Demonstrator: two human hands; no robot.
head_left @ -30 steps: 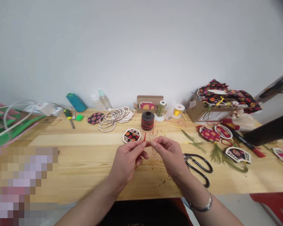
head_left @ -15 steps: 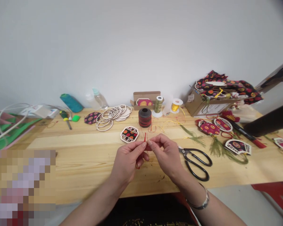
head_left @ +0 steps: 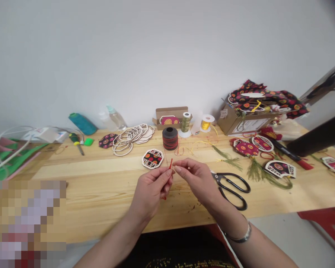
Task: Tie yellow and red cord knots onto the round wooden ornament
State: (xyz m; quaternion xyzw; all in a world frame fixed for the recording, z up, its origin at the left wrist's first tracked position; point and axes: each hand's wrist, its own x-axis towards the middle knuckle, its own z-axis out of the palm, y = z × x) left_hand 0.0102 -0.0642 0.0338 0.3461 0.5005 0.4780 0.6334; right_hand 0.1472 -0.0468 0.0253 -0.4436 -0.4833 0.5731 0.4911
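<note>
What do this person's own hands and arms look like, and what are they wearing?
The left hand and right hand are bare, without gloves, and the forearms show no sleeves. A slim silver-coloured bangle circles the right wrist; none shows on the left. A dark garment with gold-speckled trim appears at the bottom of the view.

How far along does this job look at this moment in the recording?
Done: a lattice-framed fabric piece with a green tassel lies at the right. In hand: the left hand pinches a short red thread, with the right hand close beside it. Left: a stack of bare wooden frames lies near a dark thread spool.
</note>
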